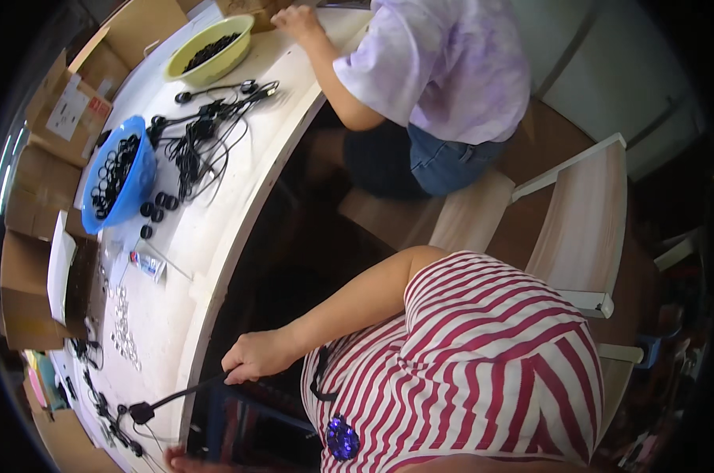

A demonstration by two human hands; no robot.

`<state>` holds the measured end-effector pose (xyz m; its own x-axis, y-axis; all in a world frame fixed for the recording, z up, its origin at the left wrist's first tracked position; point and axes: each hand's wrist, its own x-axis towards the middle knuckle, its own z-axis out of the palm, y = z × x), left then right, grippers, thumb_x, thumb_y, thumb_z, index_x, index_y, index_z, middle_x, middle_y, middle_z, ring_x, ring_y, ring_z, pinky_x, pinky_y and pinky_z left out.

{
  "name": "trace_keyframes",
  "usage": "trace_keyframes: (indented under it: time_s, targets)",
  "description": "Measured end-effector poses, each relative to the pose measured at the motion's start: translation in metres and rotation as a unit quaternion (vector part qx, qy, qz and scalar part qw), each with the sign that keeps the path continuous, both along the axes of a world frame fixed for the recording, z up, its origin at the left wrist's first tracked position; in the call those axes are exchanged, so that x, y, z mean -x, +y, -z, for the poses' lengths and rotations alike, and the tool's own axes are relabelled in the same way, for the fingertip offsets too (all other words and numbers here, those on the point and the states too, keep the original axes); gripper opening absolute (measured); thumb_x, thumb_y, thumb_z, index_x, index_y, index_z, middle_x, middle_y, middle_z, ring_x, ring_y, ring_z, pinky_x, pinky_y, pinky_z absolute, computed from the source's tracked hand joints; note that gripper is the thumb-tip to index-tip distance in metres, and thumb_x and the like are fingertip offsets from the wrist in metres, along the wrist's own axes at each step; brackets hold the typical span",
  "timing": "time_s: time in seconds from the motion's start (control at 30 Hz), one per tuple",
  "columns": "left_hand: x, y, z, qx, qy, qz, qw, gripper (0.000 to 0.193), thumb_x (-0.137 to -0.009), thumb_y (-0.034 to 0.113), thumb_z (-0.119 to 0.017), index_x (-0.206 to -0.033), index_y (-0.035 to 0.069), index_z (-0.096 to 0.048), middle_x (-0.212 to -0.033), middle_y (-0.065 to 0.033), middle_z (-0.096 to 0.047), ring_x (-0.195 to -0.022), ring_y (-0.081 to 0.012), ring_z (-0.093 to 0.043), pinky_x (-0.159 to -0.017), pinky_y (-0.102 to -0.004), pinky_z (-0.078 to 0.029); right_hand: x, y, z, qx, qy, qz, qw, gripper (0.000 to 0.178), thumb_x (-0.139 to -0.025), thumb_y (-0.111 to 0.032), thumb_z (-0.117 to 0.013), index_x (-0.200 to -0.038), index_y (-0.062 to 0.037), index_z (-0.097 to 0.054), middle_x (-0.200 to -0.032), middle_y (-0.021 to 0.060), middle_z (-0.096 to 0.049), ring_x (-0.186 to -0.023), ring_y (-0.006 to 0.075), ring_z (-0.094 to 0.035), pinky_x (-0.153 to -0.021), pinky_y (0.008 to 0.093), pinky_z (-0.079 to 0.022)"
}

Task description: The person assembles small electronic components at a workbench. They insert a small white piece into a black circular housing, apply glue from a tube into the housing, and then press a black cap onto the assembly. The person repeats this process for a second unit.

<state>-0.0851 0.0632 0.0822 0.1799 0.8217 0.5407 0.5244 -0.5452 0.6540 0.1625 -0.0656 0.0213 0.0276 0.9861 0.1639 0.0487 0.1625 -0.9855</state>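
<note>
Left hand (258,356): clenched around a thin black cable (185,392), just off the table's near edge.
Cable: runs from the fist down to a small black block (141,412) lying on the table.
Right hand: only a sliver shows at the bottom edge (185,463); its grip cannot be told.
Table (167,315): pale wood, long, with a rounded lip.
Blue bowl (134,180): shiny plastic, full of small black rings.
Yellow bowl (212,49): round, holds dark bits.
Cable pile (203,134): tangled black wires between the bowls.
Co-worker's hand (298,20): resting at the table's far end.
Cardboard boxes (33,197): brown, crowding the table's far side.
</note>
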Motion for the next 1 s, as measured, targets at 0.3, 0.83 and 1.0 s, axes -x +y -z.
trace_keyframes:
  time_s: [0.3, 0.83, 1.0]
  targets:
    - [-0.074, -0.032, 0.022, 0.348, -0.618, 0.341, 0.617, 0.042, -0.088, 0.041, -0.048, -0.117, 0.009, -0.050, -0.081, -0.0025, -0.044, -0.065, -0.0130, -0.037, -0.061, -0.0285, -0.032, 0.012, -0.002, 0.047, 0.180, 0.054, -0.121, 0.975, 0.025, -0.087, -0.027, -0.053, -0.079, -0.0044, -0.059, -0.063, 0.0013, -0.052, -0.057, 0.0073, -0.047, -0.051, 0.0225, -0.039]
    - [-0.057, -0.026, 0.011, 0.199, -0.564, 0.325, 0.732, 0.047, -0.084, 0.039, -0.056, -0.118, 0.008, -0.044, -0.085, -0.0037, -0.050, -0.061, -0.0102, -0.039, -0.060, -0.0244, -0.033, 0.001, 0.010, 0.083, 0.108, -0.293, -0.117, 0.943, 0.025, -0.089, -0.022, -0.050, -0.104, -0.0030, -0.053, -0.092, 0.0202, -0.059, -0.088, 0.0360, -0.056, -0.075, 0.0390, -0.045]
    - [-0.048, -0.023, 0.007, 0.183, -0.537, 0.355, 0.743, 0.041, -0.089, 0.032, -0.051, -0.119, 0.007, -0.041, -0.087, -0.0046, -0.049, -0.063, -0.0107, -0.041, -0.061, -0.0248, -0.036, 0.002, 0.014, 0.096, 0.209, -0.322, -0.151, 0.911, 0.028, -0.092, -0.027, -0.044, -0.101, -0.0027, -0.056, -0.094, 0.0207, -0.059, -0.090, 0.0375, -0.055, -0.077, 0.0407, -0.044]
